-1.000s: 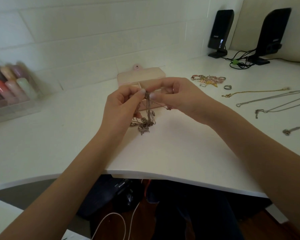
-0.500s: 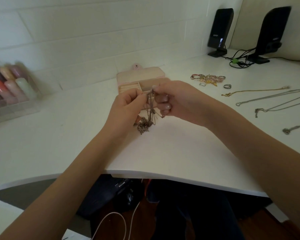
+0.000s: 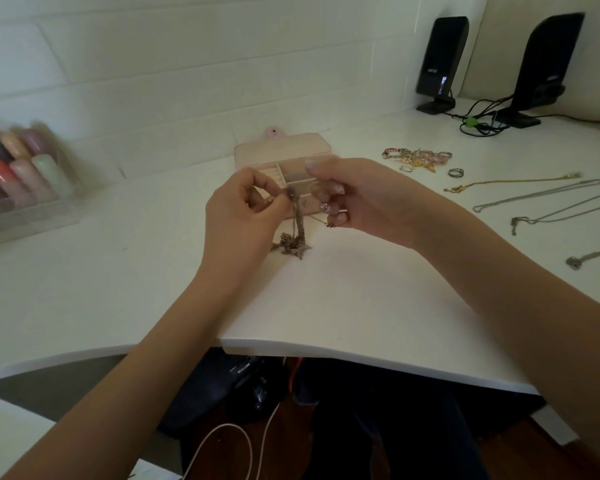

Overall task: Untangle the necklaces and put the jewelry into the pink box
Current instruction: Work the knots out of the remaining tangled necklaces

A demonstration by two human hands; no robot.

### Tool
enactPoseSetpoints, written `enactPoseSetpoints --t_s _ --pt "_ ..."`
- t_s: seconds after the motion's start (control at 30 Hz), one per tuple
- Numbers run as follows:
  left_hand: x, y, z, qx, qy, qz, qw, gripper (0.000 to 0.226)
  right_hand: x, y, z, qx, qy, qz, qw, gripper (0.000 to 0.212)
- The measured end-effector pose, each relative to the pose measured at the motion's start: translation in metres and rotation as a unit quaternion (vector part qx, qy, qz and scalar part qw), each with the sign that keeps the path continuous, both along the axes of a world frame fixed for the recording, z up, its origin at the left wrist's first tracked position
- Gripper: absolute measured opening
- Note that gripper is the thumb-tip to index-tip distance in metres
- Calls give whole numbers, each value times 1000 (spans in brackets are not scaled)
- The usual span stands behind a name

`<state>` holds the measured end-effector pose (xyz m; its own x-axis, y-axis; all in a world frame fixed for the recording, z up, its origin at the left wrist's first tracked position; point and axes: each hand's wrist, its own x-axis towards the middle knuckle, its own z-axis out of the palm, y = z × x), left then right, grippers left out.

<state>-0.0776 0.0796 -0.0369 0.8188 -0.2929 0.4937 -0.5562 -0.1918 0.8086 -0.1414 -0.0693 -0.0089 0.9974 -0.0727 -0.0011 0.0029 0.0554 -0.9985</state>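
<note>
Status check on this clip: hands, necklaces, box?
Left hand pinches tangled necklaces; right hand holds one thin strand. Clump dangles onto desk. Pink box open behind hands, nothing blocking.

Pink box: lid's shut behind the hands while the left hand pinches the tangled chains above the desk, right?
Not quite. The head view shows the pink box open, compartments visible. The rest holds: the left hand pinches the tangled chains above the desk.

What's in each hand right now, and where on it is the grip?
The left hand pinches the tangled necklaces at the top. The right hand holds one thin strand pulled aside.
</note>
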Motion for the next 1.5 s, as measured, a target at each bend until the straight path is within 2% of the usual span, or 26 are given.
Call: enactPoseSetpoints --t_s 0.1,0.2,0.33,0.4,0.47,0.6,0.77,0.9,1.1,1.2,1.3,1.4,1.5 --pt "2 2 -1 10 -17 24 1000 14 -3 -2 3 55 -14 -12 998 48" --pt "4 2 -2 21 -40 43 998 19 -4 -5 6 123 -19 -22 992 36" --pt "2 1 0 12 -52 31 998 22 -4 -5 7 146 -19 -13 989 24" --pt "3 1 0 -12 -20 -7 1000 32 -4 -6 5 105 -15 -15 994 21" --pt "2 0 3 -78 72 -66 992 37 -2 -7 3 49 -21 -35 998 18" --pt "3 0 8 -158 198 -60 965 26 -2 -7 1 49 -38 -42 997 12" --pt "6 0 6 -133 205 -13 970 17 0 -4 0 56 -52 -100 992 10" --pt "5 0 7 -93 170 -37 980 25 -1 -6 0 21 -62 -169 983 15" --pt "6 2 9 -115 214 -47 969 34 -3 -10 3 -24 -45 -200 979 6" --pt "6 3 9 -124 270 -78 952 33 -5 -12 3 -7 -23 -205 978 5" --pt "7 3 11 -132 365 -147 910 33 -5 -17 3 -15 27 -201 979 14" --pt "10 3 10 -129 380 -169 900 34 -4 -21 1 -67 58 -195 977 18" --pt "12 5 8 -152 402 -187 883 35 -2 -20 -2 -148 79 -199 966 13"
